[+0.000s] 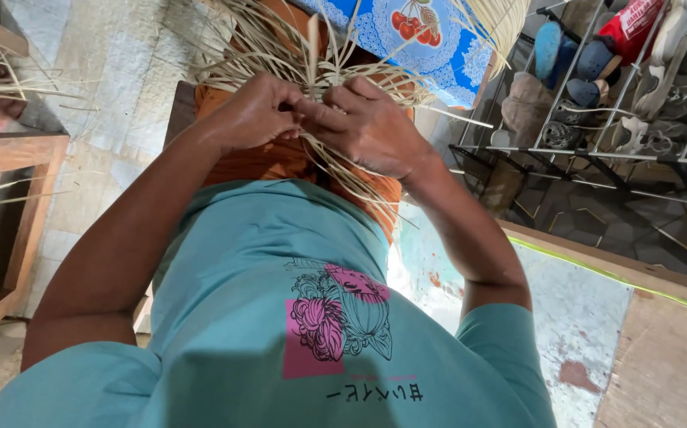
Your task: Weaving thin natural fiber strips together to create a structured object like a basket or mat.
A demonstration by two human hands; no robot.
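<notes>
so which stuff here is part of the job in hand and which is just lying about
In hand:
- pale straw strips
- left hand
- right hand

Lying about:
- metal shoe rack
- shoes
- blue patterned cloth
- wooden frame

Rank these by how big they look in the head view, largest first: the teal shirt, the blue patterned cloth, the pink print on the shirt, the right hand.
1. teal shirt, though it sits nearest the camera
2. blue patterned cloth, partly hidden by the straw strips
3. right hand and pink print: look alike, not ranked
</notes>
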